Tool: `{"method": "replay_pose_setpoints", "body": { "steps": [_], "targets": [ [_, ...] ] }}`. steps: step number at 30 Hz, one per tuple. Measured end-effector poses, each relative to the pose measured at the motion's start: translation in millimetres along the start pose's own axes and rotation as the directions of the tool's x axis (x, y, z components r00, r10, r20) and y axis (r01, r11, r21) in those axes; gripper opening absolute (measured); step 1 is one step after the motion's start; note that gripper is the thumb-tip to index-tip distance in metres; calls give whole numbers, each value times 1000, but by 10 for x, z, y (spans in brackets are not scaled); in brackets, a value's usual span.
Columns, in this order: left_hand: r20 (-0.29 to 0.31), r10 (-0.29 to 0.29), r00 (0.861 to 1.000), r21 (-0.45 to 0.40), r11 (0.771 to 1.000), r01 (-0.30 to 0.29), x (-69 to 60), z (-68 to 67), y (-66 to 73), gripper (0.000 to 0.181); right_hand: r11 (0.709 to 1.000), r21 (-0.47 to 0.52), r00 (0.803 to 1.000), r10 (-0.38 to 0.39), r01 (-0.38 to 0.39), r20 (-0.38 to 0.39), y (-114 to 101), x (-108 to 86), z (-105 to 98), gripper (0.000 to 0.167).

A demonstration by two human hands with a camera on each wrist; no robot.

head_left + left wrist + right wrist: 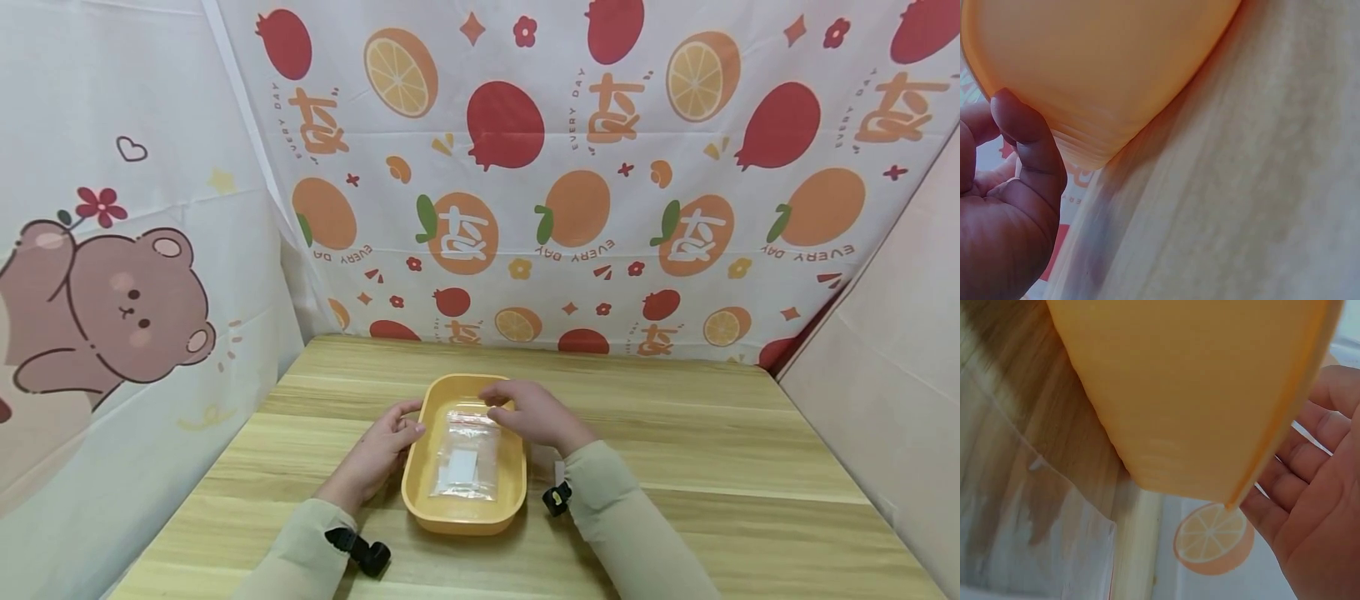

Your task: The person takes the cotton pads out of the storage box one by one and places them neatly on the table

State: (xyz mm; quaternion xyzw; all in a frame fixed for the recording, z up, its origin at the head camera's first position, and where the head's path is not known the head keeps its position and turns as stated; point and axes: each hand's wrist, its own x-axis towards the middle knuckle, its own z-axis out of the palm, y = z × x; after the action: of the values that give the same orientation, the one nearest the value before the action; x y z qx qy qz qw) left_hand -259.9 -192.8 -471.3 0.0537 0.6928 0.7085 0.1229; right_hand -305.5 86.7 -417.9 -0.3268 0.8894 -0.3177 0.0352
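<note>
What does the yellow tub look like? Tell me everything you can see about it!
The yellow tub is a rounded oblong, open on top, with plastic-looking walls. It stands upright on the wood-patterned table, longer front to back than side to side. A clear zip bag lies inside. The left hand touches its left rim with the thumb; the right hand is over the far right rim, but I can't tell whether it touches.

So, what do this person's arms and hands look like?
Long, pale greenish-beige sleeves, slightly puffy, cover the left arm and right arm. A black strap with a small black piece on it shows at the left wrist; the right wrist has a black one with a small yellowish mark. Both hands are bare, without gloves.
</note>
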Motion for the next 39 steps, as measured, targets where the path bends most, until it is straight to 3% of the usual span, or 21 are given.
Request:
{"method": "replay_pose_setpoints", "body": {
  "steps": [6, 17, 23, 30, 39],
  "targets": [
    [-2, 5, 1000, 0, 1000, -5, -5, -15, 2, 55, 994, -105, 999, 33, -29, 38, -6, 124, 91, 32],
    [-4, 5, 1000, -4, 1000, -5, -10, -20, 13, 54, 973, -229, 994, 26, -2, 106, -76, 284, 244, 29],
    [7, 8, 1000, -4, 1000, -8, -13, -13, 13, 55, 940, -338, 991, -4, 50, 136, -80, 335, 297, 27],
    [16, 18, 1000, 0, 1000, -18, -7, -5, 13, 55, 905, -424, 986, 51, 21, 158, -129, 334, 321, 26],
    [14, 10, 1000, -5, 1000, -9, 5, -5, 11, 55, 850, -524, 982, 42, 62, 184, -154, 326, 345, 20]
  ]
}}
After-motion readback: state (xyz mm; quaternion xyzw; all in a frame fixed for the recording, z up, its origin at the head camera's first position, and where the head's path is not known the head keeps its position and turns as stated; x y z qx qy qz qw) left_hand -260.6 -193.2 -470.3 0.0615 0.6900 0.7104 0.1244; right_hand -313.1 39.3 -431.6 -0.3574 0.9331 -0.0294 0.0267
